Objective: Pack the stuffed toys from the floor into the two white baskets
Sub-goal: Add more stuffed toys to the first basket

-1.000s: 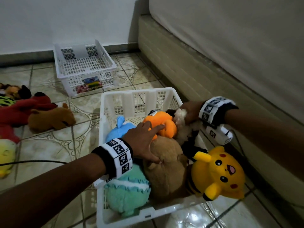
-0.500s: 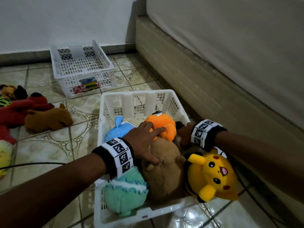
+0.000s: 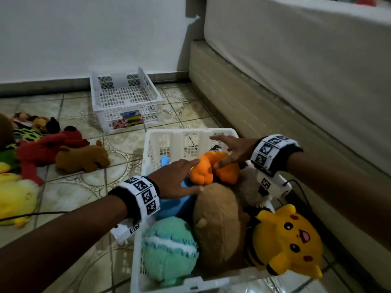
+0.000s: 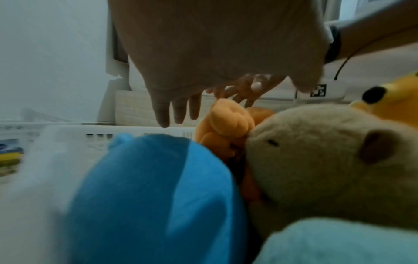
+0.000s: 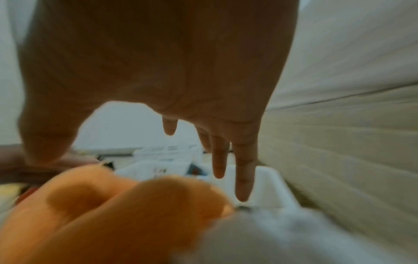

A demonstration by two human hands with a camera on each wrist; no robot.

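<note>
The near white basket (image 3: 188,138) holds several plush toys: an orange one (image 3: 208,170) (image 4: 226,125) (image 5: 126,205), a blue one (image 3: 175,203) (image 4: 147,192), a tan capybara (image 3: 220,220) (image 4: 328,160), a teal one (image 3: 169,248), a grey furry one (image 3: 247,187) and a yellow Pikachu (image 3: 289,240) leaning over the right rim. My left hand (image 3: 179,180) lies flat, fingers straight, over the blue toy with fingertips at the orange one. My right hand (image 3: 230,151) hovers spread above the orange toy, thumb touching it. The far white basket (image 3: 124,100) holds no toys.
On the tiled floor at left lie more toys: a brown one (image 3: 82,158), a red one (image 3: 48,149), a yellow one (image 3: 14,199) and others behind. A bed base and mattress (image 3: 296,92) run along the right. A black cable (image 3: 31,214) crosses the floor.
My right hand has come up out of the basket's right side and now spreads above the orange toy. My left hand has slid slightly forward. The view has tilted up.
</note>
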